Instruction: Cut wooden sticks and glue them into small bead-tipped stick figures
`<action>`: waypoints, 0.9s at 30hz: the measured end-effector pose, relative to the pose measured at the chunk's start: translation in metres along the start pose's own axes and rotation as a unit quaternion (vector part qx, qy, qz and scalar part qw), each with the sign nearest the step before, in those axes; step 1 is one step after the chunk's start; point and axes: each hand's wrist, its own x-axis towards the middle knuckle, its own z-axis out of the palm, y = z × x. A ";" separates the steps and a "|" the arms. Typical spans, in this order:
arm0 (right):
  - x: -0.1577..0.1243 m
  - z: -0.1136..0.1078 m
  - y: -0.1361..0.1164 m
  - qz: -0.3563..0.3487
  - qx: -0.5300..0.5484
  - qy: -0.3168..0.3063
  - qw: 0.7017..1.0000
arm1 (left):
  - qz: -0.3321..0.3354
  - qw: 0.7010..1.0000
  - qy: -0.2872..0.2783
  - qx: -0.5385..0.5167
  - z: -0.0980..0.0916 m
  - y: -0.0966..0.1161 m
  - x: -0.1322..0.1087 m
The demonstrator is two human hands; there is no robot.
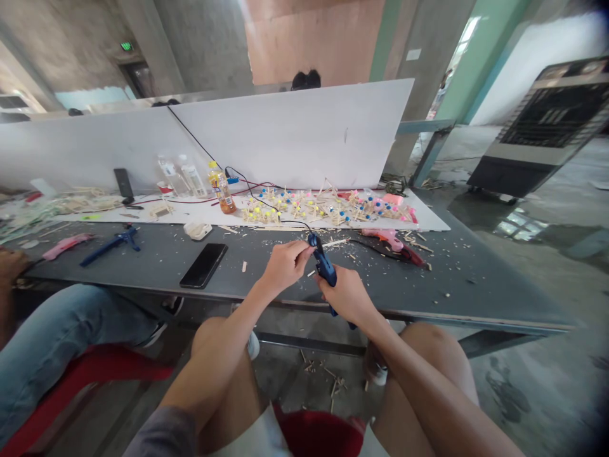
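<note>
A dark blue hand tool [325, 266], which looks like a glue gun, is held over the front edge of the dark table. My right hand [346, 293] is wrapped round its handle. Beside the tool's upper end is my left hand [288, 263], its fingers pinched together; what they hold, if anything, is too small to tell. A thin pale stick [335, 243] shows just right of the tool's upper end. Behind my hands lie many small stick pieces with yellow, blue and pink balls [304, 206] on a white board [435, 222].
A black phone [203, 265] and a white object [197, 230] lie to the left. A pink tool [387, 238] rests at the right, with a cable near it. Bottles [221, 189] stand at the back. Another person's hand [12, 263] is at the far left.
</note>
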 end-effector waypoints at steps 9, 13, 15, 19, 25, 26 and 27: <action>0.000 -0.001 0.000 -0.010 -0.010 -0.005 1.000 | 0.005 1.000 0.001 0.008 0.001 -0.003 -0.002; -0.001 -0.001 0.000 -0.008 -0.011 -0.009 1.000 | 0.004 1.000 0.007 -0.004 0.000 -0.003 -0.002; -0.001 -0.001 -0.001 -0.001 -0.013 -0.012 1.000 | 0.004 1.000 0.009 -0.013 0.000 -0.002 -0.002; -0.001 -0.001 -0.004 0.012 -0.022 -0.016 1.000 | -0.007 1.000 0.003 -0.014 0.000 -0.001 -0.002; -0.002 -0.004 -0.008 0.024 -0.062 -0.024 0.998 | -0.017 1.000 -0.003 -0.023 0.000 0.000 -0.002; -0.002 -0.004 -0.008 0.025 -0.070 -0.027 0.997 | -0.019 1.000 -0.004 -0.024 0.000 0.000 -0.002; -0.001 -0.005 -0.008 0.025 -0.078 -0.030 0.996 | -0.021 0.999 -0.006 -0.024 0.000 0.000 -0.003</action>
